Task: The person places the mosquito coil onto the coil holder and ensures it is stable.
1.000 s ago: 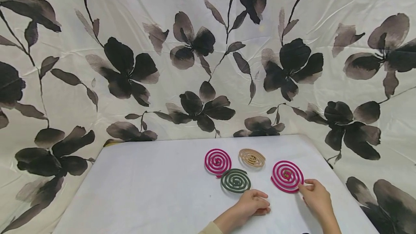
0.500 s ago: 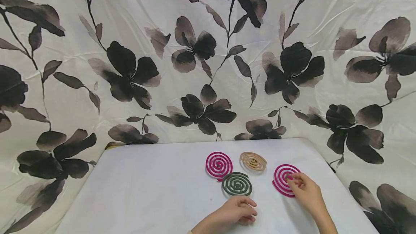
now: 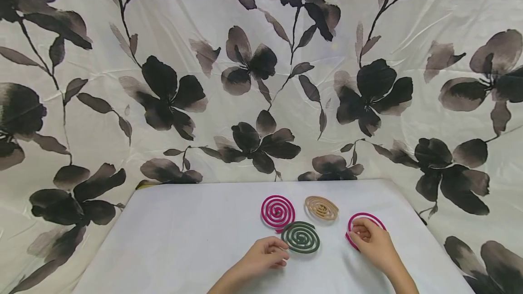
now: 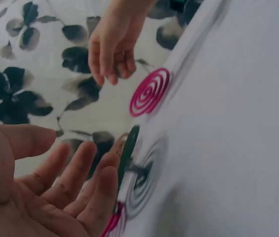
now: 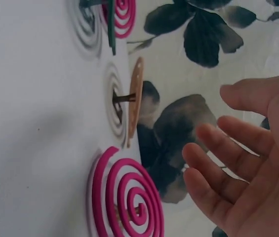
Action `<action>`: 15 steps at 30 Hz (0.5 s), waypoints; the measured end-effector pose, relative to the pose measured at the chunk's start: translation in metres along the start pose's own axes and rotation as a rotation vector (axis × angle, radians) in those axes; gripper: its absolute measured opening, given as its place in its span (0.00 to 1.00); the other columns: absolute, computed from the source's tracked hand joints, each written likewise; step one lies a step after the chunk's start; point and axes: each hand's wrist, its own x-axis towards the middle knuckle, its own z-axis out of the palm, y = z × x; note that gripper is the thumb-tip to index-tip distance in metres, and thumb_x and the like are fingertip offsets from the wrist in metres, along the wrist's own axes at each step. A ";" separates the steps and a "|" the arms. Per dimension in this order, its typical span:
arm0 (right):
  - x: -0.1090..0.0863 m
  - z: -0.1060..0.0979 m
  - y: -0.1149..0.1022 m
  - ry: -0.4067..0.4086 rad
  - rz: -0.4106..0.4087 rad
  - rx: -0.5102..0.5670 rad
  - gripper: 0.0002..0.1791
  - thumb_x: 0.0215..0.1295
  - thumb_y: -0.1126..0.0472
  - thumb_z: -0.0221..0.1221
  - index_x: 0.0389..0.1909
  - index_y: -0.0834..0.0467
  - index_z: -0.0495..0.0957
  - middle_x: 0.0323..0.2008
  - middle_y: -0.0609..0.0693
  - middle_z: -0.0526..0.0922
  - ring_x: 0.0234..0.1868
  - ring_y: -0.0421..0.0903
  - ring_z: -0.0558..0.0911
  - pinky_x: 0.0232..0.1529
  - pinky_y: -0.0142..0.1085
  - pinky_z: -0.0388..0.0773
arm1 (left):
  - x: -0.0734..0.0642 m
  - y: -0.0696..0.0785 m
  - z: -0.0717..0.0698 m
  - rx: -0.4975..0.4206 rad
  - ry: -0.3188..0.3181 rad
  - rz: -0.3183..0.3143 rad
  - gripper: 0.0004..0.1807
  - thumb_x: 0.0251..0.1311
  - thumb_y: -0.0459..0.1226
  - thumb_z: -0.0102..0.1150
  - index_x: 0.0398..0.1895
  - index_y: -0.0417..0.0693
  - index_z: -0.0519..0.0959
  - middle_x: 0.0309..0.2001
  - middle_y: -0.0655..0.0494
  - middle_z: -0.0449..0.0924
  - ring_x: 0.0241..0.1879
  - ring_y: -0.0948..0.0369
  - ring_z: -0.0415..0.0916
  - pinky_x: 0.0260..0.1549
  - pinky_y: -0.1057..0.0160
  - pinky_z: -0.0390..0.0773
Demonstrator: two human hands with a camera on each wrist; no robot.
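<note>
Four spiral mosquito coils are on the white table. My left hand (image 3: 263,255) hovers by the front left of the green coil (image 3: 300,238), its fingers loosely bent and holding nothing. The left pink coil (image 3: 278,212) lies just behind the green one, overlapping it in the head view. My right hand (image 3: 375,245) is above the right pink coil (image 5: 110,185), hiding much of it in the head view. In the right wrist view its relaxed fingers (image 5: 233,153) are spread and apart from that coil. The tan coil (image 3: 322,208) sits toward the back, between the pink ones.
Small stands raise the coils; a dark stand (image 5: 124,98) shows under the tan one. The white tabletop (image 3: 175,239) extends left of the coils. A floral cloth (image 3: 253,80) hangs behind the table and along its sides.
My left hand has moved left, from the right front of the green coil to its left front. My right hand has shifted left from the right pink coil's edge to over it.
</note>
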 end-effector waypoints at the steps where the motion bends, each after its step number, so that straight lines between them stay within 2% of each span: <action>1: 0.001 0.002 0.000 -0.003 -0.026 0.001 0.14 0.57 0.65 0.68 0.45 0.62 0.79 0.35 0.50 0.83 0.37 0.43 0.81 0.40 0.36 0.81 | -0.003 0.000 -0.005 0.028 0.005 0.014 0.12 0.66 0.31 0.54 0.48 0.31 0.76 0.37 0.42 0.82 0.35 0.54 0.82 0.36 0.60 0.82; 4: 0.004 0.006 -0.001 0.003 -0.100 -0.019 0.17 0.55 0.66 0.69 0.46 0.62 0.79 0.39 0.54 0.84 0.42 0.48 0.83 0.44 0.43 0.81 | -0.011 0.001 -0.022 0.127 0.015 0.064 0.13 0.65 0.32 0.55 0.48 0.32 0.76 0.37 0.47 0.81 0.35 0.54 0.81 0.34 0.64 0.81; 8: 0.005 0.008 -0.002 0.009 -0.176 -0.125 0.22 0.56 0.61 0.69 0.51 0.63 0.78 0.48 0.58 0.81 0.50 0.56 0.80 0.52 0.53 0.75 | -0.020 0.000 -0.044 0.231 0.029 0.096 0.14 0.65 0.35 0.57 0.49 0.34 0.76 0.40 0.50 0.80 0.38 0.52 0.80 0.34 0.66 0.79; 11: 0.004 0.009 -0.003 -0.019 -0.188 -0.187 0.27 0.58 0.55 0.69 0.56 0.63 0.76 0.53 0.61 0.78 0.57 0.60 0.75 0.57 0.57 0.69 | -0.027 -0.001 -0.059 0.321 0.056 0.103 0.13 0.67 0.36 0.56 0.50 0.37 0.76 0.43 0.48 0.80 0.41 0.54 0.79 0.36 0.65 0.79; 15: 0.002 0.010 -0.006 -0.059 -0.185 -0.226 0.34 0.59 0.47 0.67 0.60 0.63 0.73 0.58 0.63 0.75 0.61 0.62 0.71 0.59 0.59 0.65 | -0.037 0.005 -0.074 0.526 0.119 0.124 0.13 0.67 0.38 0.56 0.51 0.44 0.77 0.47 0.50 0.80 0.45 0.55 0.78 0.41 0.57 0.79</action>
